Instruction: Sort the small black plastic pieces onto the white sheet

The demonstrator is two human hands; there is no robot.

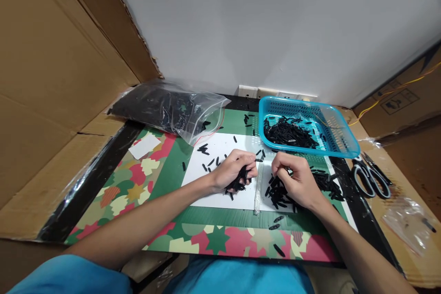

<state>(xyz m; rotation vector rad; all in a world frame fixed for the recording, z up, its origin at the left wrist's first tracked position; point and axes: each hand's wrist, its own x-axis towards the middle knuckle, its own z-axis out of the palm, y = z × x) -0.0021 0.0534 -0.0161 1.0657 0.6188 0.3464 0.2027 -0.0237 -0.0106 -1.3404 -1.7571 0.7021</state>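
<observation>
My left hand (236, 170) is closed around a bunch of small black slim oval pieces (238, 183), above the white paper. One black piece (259, 160) sticks out from between its thumb and forefinger, pointing right. Over a pile of the same pieces (278, 196), my right hand (296, 177) is curled with thumb and forefinger drawn together; what they pinch, if anything, is hidden. A clear strip (257, 188) runs down the paper (203, 200) between the hands. Loose black pieces (203, 148) lie scattered on the paper and on the green patterned mat (172, 165).
Behind my right hand stands a blue plastic basket (310, 150) partly filled with black pieces. A zip bag (155, 108) full of dark contents lies at back left. Scissors (370, 181) and a crumpled clear bag (404, 225) are on the right. Cardboard (62, 55) walls the left side.
</observation>
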